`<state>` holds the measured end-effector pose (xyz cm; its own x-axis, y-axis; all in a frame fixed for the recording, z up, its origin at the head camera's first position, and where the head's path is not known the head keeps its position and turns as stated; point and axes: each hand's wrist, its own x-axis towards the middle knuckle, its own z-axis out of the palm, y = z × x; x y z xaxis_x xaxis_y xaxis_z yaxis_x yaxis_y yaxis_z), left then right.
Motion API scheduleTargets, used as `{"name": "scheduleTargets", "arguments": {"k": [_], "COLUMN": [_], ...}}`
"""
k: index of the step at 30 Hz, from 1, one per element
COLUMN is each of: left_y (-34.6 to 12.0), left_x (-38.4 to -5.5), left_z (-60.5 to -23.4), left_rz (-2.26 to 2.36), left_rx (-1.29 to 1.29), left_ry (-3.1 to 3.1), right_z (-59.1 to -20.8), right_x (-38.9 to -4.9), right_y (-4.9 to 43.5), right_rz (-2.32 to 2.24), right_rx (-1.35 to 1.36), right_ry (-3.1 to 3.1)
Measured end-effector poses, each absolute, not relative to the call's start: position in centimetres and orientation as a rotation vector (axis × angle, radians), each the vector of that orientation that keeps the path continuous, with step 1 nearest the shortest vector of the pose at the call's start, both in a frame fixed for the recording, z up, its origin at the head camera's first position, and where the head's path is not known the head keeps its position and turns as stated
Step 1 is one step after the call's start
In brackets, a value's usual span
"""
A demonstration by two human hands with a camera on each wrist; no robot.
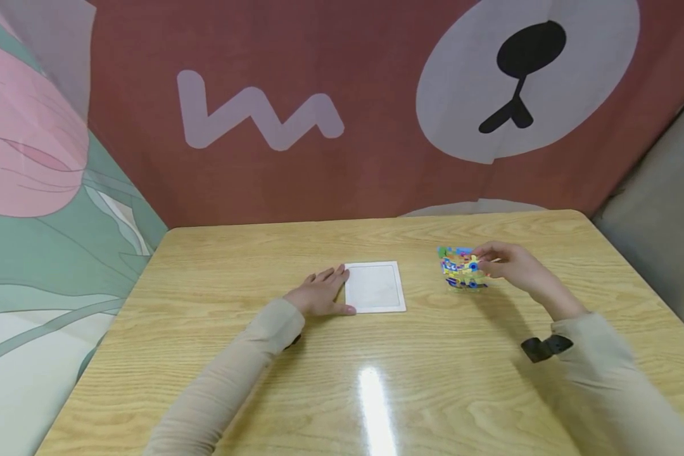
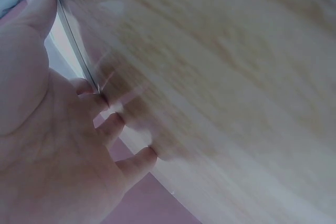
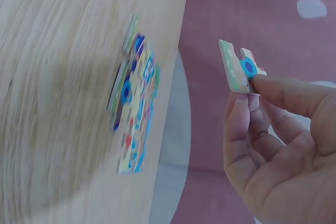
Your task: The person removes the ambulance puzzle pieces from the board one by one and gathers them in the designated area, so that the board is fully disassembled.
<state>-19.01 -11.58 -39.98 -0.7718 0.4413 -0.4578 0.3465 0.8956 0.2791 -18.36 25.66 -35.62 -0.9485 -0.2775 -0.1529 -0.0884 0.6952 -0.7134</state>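
Note:
A white square puzzle frame (image 1: 374,288) lies flat on the wooden table, its inner panel bare. My left hand (image 1: 322,294) rests along the frame's left edge with fingers spread and straight, thumb at the near corner. In the left wrist view the fingertips of the left hand (image 2: 58,129) touch the table beside the frame. My right hand (image 1: 507,263) pinches a puzzle piece (image 3: 236,72) between thumb and fingers, raised above the table. This piece is green-edged with a blue round spot. Below it, a pile of colourful puzzle pieces (image 3: 137,103) lies on the table.
The wooden table (image 1: 251,253) reaches back to a reddish-brown hanging cloth (image 1: 348,177) printed with a bear's muzzle. A floral cloth (image 1: 34,253) hangs at the left. Light glares off the table's near middle.

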Motion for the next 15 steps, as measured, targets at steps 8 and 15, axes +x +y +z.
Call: {"name": "scheduleTargets", "arguments": {"k": [8, 15], "left_y": [-11.6, -11.6], "left_x": [-19.0, -19.0], "left_z": [-40.1, -39.8], "left_rz": [0.234, 0.231], "left_rx": [0.569, 0.576], "left_ry": [2.535, 2.538], "right_z": [-36.6, -37.5], "right_x": [-18.5, -19.0], "right_y": [27.8, 29.3], "right_rz": [-1.139, -1.112], "right_rx": [-0.23, -0.179], "right_ry": [2.667, 2.646]}}
